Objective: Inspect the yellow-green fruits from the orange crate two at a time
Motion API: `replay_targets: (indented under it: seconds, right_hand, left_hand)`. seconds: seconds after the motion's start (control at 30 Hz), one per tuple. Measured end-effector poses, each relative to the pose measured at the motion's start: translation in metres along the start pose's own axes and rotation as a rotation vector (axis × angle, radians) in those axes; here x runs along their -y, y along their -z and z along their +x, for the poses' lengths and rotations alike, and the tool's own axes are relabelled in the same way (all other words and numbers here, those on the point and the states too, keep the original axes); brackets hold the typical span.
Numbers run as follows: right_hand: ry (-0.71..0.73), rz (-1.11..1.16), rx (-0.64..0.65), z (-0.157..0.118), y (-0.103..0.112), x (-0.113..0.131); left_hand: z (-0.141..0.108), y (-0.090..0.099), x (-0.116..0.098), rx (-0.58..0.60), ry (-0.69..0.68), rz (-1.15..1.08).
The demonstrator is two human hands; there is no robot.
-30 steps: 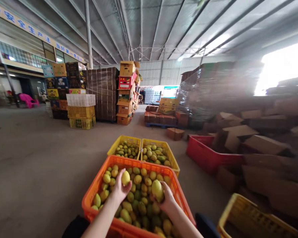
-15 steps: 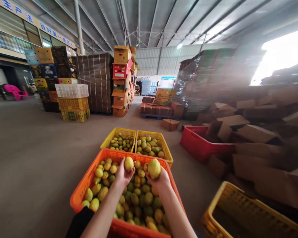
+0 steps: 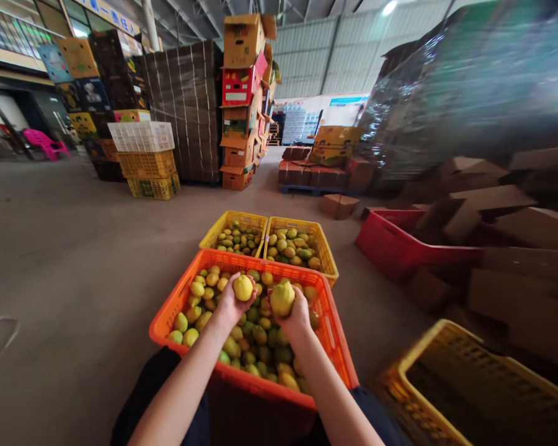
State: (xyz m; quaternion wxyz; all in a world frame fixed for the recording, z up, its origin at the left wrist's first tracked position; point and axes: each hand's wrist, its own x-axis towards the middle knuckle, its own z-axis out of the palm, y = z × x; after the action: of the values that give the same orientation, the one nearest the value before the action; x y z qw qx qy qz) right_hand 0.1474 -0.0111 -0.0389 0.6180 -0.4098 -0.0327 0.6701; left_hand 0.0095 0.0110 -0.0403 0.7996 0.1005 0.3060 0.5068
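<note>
A small yellow fruit [image 3: 243, 288] rests in my left hand [image 3: 231, 303], with the fingers curled round its underside. My right hand [image 3: 298, 313] holds a larger yellow-green fruit [image 3: 282, 298], its pointed end upward. Both hands are above an orange crate [image 3: 343, 347] filled with several yellow and green fruits [image 3: 259, 335]. The two held fruits are apart from each other. Parts of the fingers are hidden behind the fruits.
Two yellow crates [image 3: 326, 248] of fruit stand just beyond the orange one. To the right are another yellow crate [image 3: 428, 344], a red crate [image 3: 390, 251] and cardboard boxes. Box stacks [image 3: 236, 87] stand farther back.
The view has tilted down and turned slightly left, so the crates sit higher and farther right. Both hands still hold their fruits; the right-hand fruit now shows its pointed end upward.
</note>
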Motion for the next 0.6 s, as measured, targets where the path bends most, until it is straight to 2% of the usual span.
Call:
replay_targets:
  seconds: [0.07,0.17,0.23,0.3,0.37,0.47,0.53,0.6]
  right_hand:
    - [0.165,-0.009,0.033,-0.009,-0.003,-0.001]
    - [0.426,-0.112,0.235,-0.023,-0.007,-0.002]
    - [0.465,-0.194,0.33,-0.03,-0.009,-0.001]
    - [0.43,-0.196,0.315,-0.034,-0.01,0.001]
    - [0.348,-0.125,0.241,-0.033,-0.011,0.002]
    - [0.108,-0.005,0.132,-0.023,-0.006,0.004]
    - [-0.039,0.029,0.088,-0.014,0.003,0.005]
    - [-0.091,0.013,0.062,-0.007,0.013,0.007]
  left_hand:
    - [-0.003,-0.001,0.001,0.021,-0.062,0.057]
    - [-0.007,-0.004,0.004,0.062,-0.13,0.13]
    - [-0.01,-0.007,0.005,0.076,-0.127,0.175]
    - [-0.012,-0.009,0.003,0.062,-0.073,0.191]
    - [-0.01,-0.009,0.001,0.023,0.01,0.165]
    - [-0.003,-0.002,0.002,-0.038,0.077,0.154]
    - [0.0,0.008,0.012,-0.075,0.086,0.212]
    - [-0.002,0.023,0.03,-0.093,0.131,0.323]
